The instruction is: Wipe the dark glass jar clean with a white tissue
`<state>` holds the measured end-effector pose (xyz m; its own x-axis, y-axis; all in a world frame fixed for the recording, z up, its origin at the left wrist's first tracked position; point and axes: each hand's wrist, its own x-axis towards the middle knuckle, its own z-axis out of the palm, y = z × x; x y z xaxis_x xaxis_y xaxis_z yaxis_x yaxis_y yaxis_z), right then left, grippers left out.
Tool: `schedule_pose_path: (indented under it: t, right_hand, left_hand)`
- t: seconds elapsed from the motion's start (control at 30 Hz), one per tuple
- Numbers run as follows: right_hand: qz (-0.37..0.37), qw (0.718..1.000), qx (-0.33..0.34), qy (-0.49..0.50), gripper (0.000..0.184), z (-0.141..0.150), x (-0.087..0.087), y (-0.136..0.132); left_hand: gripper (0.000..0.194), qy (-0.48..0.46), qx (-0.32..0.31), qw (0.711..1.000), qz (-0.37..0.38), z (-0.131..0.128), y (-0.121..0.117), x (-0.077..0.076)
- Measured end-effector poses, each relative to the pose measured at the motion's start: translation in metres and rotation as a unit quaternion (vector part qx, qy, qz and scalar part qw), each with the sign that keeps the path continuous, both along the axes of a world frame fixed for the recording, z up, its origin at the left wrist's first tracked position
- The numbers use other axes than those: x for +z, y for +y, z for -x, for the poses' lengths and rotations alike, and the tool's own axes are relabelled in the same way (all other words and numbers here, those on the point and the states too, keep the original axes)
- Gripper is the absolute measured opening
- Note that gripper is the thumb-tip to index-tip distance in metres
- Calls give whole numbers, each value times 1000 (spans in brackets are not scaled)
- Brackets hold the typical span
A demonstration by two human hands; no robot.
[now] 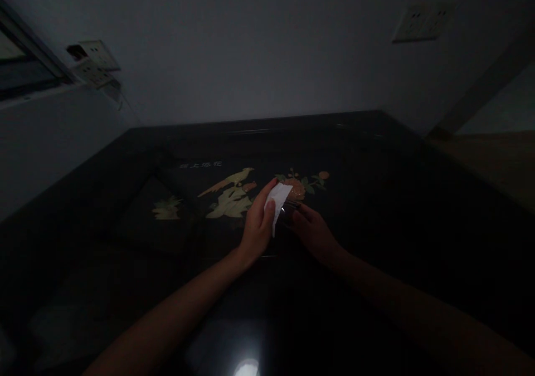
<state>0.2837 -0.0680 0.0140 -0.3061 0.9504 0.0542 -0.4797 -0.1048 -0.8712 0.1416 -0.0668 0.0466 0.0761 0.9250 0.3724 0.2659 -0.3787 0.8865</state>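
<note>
Over the middle of a dark glossy table (251,287), my two hands are close together. My left hand (258,223) is closed on a white tissue (278,198), with the thumb pressed against its face. On the other side, my right hand (311,228) has its fingers curled around a clear, shiny glass (286,211), which the tissue touches. Dim light and my fingers hide most of the glass, so its full shape cannot be made out.
The tabletop bears a bird picture (229,195) and a flower picture (315,182). Behind it stands a pale wall with sockets at left (99,54) and right (422,22). A window frame (29,53) is at the upper left.
</note>
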Motion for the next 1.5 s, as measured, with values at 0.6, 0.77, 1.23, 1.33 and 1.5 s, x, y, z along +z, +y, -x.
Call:
schedule_pose_path:
  t: [0.6,0.77,1.23,1.33,1.5]
  right_hand:
    - [-2,999,-17,-27,48,0,-3,0]
    - [-21,996,-36,-75,50,-1,-1,2]
    - [-23,993,-43,-105,46,-1,2,1]
    - [-16,993,-41,-111,43,-2,4,1]
    - [0,994,-34,-108,45,-3,3,0]
  left_hand:
    - [39,134,-11,984,-114,5,0,11]
    - [40,142,-14,982,-121,5,-2,10]
    - [36,149,-29,980,-131,6,0,13]
    - [42,97,-19,992,-83,4,0,14]
    - [48,-50,-22,996,64,3,4,14]
